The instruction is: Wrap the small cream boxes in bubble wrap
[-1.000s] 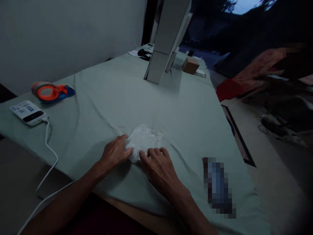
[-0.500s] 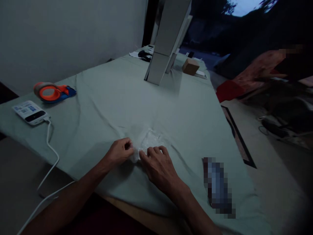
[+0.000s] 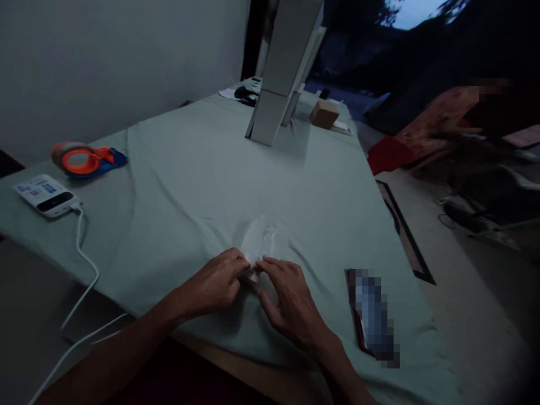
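A crinkled clear plastic wrapper lies on the cloth near the table's front edge. My left hand is closed on its near left side, with fingers curled in a pinch. From the right, my right hand reaches over the near end. Its fingers are stretched out, the tips touch the plastic, and the thumb stands apart. What is inside the wrapper, if anything, is hard to make out, and the fingers cover its near end.
An orange and blue tape dispenser and a white device with a white cable sit at left. A phone-like object, blurred, lies at right. Farther back are a white post and a cardboard box. A person is at far right.
My left hand has moved right, close to my right hand, at the wrapper's near end. My right hand's fingers have straightened. The wrapper looks narrower, as if folded over. The view has shifted slightly.
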### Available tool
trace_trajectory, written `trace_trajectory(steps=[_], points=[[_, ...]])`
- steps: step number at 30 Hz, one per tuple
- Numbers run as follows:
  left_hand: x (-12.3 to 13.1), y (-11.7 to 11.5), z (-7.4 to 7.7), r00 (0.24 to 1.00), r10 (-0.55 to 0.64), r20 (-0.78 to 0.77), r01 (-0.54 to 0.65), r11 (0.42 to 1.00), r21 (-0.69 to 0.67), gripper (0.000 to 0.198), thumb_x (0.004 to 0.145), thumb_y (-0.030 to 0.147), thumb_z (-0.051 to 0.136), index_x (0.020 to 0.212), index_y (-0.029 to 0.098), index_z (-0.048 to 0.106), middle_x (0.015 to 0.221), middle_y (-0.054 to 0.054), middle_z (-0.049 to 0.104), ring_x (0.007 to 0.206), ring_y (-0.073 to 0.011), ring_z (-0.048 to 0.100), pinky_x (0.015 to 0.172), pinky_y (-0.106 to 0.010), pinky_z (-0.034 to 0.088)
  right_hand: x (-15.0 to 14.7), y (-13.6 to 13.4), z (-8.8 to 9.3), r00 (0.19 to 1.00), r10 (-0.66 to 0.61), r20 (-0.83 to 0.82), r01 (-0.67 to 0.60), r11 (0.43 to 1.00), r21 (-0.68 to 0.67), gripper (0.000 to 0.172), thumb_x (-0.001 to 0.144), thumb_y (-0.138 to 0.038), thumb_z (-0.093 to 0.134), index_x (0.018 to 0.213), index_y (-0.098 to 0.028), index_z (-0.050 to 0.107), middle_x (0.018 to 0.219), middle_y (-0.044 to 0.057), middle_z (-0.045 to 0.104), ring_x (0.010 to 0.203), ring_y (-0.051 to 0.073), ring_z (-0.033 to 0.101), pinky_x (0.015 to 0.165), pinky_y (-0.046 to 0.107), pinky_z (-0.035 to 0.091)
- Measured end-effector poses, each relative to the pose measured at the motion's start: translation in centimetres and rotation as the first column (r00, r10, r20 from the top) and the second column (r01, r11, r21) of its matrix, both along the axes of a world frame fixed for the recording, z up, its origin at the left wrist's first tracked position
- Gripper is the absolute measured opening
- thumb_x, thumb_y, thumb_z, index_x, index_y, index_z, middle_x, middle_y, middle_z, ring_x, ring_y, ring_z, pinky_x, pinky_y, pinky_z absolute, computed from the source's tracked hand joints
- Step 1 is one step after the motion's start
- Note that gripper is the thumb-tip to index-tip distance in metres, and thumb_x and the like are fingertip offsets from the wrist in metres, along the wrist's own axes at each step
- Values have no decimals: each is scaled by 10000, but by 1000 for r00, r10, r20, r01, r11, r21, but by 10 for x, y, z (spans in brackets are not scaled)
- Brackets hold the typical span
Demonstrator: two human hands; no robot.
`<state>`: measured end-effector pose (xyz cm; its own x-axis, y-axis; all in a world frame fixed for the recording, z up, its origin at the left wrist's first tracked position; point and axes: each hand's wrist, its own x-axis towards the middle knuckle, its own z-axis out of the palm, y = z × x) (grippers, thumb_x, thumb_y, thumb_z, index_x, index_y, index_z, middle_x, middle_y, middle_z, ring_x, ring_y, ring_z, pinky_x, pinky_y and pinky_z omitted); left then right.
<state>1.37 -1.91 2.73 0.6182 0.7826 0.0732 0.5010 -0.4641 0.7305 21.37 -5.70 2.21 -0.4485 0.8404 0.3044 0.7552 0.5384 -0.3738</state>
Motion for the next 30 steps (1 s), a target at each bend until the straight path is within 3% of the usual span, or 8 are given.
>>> trace_trajectory(steps=[2,5,7,10,13,19,23,30], points=[[1,0,0,996,-20,-85,25,998,64,331,755,-35,392,893,192,589,933,-45,585,890,-172,558,804,-288,462,8,-6,-4,995,-79,-57,82,996,35,393,845,-189,534,1236,-203,498,1191,122,641,1135,277,569,933,466,430],[6,2,-6,987,-9,-159,32,989,145,224,843,54,440,911,189,606,953,-59,581,884,-181,555,783,-297,469,22,-17,-13,939,-305,-160,308,951,-11,302,883,-280,536,1176,-208,532,1158,120,633,1061,260,601,847,418,492],[8,5,-12,989,9,-148,24,975,219,154,854,110,493,901,187,618,971,-70,584,910,-196,545,807,-316,470,31,-24,-20,869,-460,-185,438,887,-145,350,876,-371,557,1176,-194,526,1132,127,630,918,238,641,706,363,523],[9,10,-17,994,-4,-111,36,957,288,140,826,117,537,905,186,629,1073,-88,585,988,-222,527,884,-364,456,34,-29,-30,800,-574,-175,492,795,-356,536,838,-481,586,1257,-165,477,1047,115,658,699,192,646,569,311,502],[10,11,-18,994,-54,-100,81,955,285,200,795,100,546,955,190,625,1088,-80,590,1008,-225,522,919,-373,446,26,-25,-36,777,-602,-185,489,762,-425,622,832,-505,574,1314,-135,444,910,77,679,641,181,633,586,303,494],[14,7,-15,982,-35,-184,86,956,281,255,788,112,548,1015,192,632,1077,-82,580,995,-241,503,909,-386,448,4,-5,-39,770,-608,-193,519,774,-362,607,825,-359,535,1355,-83,425,638,-25,572,555,170,552,543,276,425],[16,7,-14,973,-33,-227,99,953,286,251,781,130,558,1004,205,647,1069,-86,573,985,-249,498,898,-400,446,-3,-1,-32,754,-596,-274,504,794,-340,567,821,-300,542,1346,-110,438,645,-41,548,526,134,509,539,254,418],[19,11,-19,979,-26,-204,82,958,274,259,752,121,566,986,201,642,1045,-83,580,964,-248,503,882,-390,456,-19,8,-25,654,-571,-496,371,814,-447,510,830,-292,586,1302,-126,484,749,6,634,634,134,593,605,257,492]])
